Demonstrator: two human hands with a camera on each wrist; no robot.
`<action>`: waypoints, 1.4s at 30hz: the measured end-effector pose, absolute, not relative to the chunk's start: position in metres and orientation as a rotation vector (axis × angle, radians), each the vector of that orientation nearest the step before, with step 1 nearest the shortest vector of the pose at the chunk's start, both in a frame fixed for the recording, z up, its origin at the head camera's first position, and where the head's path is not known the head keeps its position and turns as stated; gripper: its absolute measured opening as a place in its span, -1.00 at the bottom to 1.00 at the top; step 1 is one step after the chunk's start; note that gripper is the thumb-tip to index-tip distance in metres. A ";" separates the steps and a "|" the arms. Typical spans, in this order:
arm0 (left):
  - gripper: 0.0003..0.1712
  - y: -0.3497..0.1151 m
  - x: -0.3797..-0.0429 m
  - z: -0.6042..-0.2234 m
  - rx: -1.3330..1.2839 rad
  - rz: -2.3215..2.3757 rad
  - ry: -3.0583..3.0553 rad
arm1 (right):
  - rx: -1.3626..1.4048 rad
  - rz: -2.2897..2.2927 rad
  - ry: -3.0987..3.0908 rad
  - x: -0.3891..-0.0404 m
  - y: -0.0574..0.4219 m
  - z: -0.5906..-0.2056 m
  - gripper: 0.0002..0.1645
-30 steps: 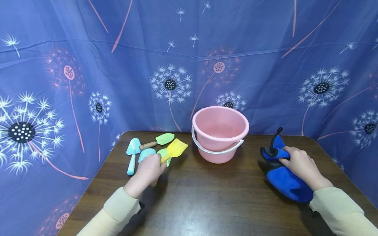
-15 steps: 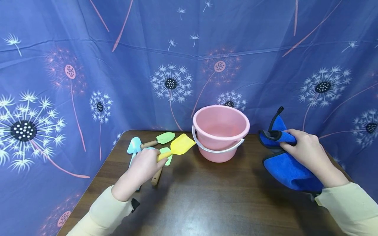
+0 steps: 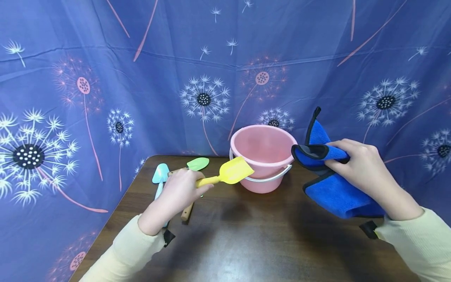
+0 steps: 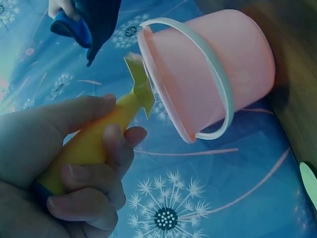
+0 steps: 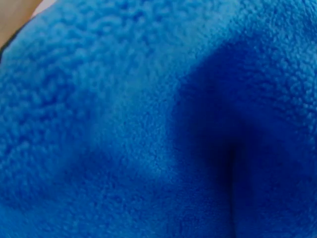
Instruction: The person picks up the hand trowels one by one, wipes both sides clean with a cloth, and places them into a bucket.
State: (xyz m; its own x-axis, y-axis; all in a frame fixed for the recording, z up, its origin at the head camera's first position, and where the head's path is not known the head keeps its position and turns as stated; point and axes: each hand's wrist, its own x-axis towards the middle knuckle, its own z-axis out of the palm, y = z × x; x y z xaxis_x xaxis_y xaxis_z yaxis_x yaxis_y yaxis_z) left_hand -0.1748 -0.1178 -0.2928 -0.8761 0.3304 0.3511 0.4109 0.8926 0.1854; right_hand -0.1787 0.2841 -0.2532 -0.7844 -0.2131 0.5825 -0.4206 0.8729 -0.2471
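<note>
My left hand [image 3: 179, 188] grips the handle of a yellow toy shovel [image 3: 235, 171], its blade raised above the table and overlapping the front of the bucket in the head view. In the left wrist view my fingers [image 4: 89, 183] curl round the yellow handle, and the blade appears right at the bucket's rim. My right hand [image 3: 363, 168] pinches a folded blue cloth [image 3: 341, 196] with black edging, held up right of the bucket. Blue pile of that cloth fills the right wrist view. The pink bucket [image 3: 262, 184], with a white handle, stands upright at the back middle.
Left on the brown table [image 3: 246, 243] lie a light blue toy shovel [image 3: 161, 174] and a green trowel [image 3: 198, 163]. A wooden handle [image 3: 187, 212] shows beside my left hand, the rest hidden. A blue dandelion-print curtain [image 3: 176, 47] hangs behind the table.
The yellow shovel has risen and moved right, from over the other shovels to the bucket's front. My right hand has lifted the blue cloth up and slightly left, towards the bucket.
</note>
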 end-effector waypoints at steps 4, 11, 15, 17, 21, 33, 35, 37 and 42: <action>-0.75 -0.110 -0.179 -0.292 -0.566 -0.403 -2.747 | 0.500 0.503 -2.485 -0.176 0.274 -0.246 -0.55; -0.77 -0.098 -0.189 -0.295 -0.668 -0.483 -2.669 | 0.609 0.486 -2.449 -0.172 0.260 -0.239 -0.53; -0.79 -0.090 -0.194 -0.296 -0.704 -0.521 -2.663 | 0.685 0.476 -2.401 -0.171 0.252 -0.240 -0.53; -0.80 -0.086 -0.194 -0.296 -0.712 -0.535 -2.675 | 0.714 0.462 -2.392 -0.170 0.248 -0.242 -0.53; -0.80 -0.078 -0.196 -0.296 -0.730 -0.530 -2.684 | 0.763 0.438 -2.402 -0.170 0.239 -0.248 -0.52; -0.78 -0.061 -0.195 -0.295 -0.802 -0.562 -2.715 | 0.884 0.337 -2.399 -0.173 0.210 -0.270 -0.40; -0.79 -0.060 -0.194 -0.295 -0.805 -0.565 -2.716 | 0.925 0.318 -2.358 -0.174 0.206 -0.274 -0.41; -0.79 -0.058 -0.193 -0.295 -0.812 -0.563 -2.710 | 0.960 0.296 -2.323 -0.176 0.202 -0.277 -0.41; -0.77 -0.056 -0.189 -0.294 -0.834 -0.593 -2.716 | 1.031 0.213 -2.271 -0.178 0.195 -0.284 -0.45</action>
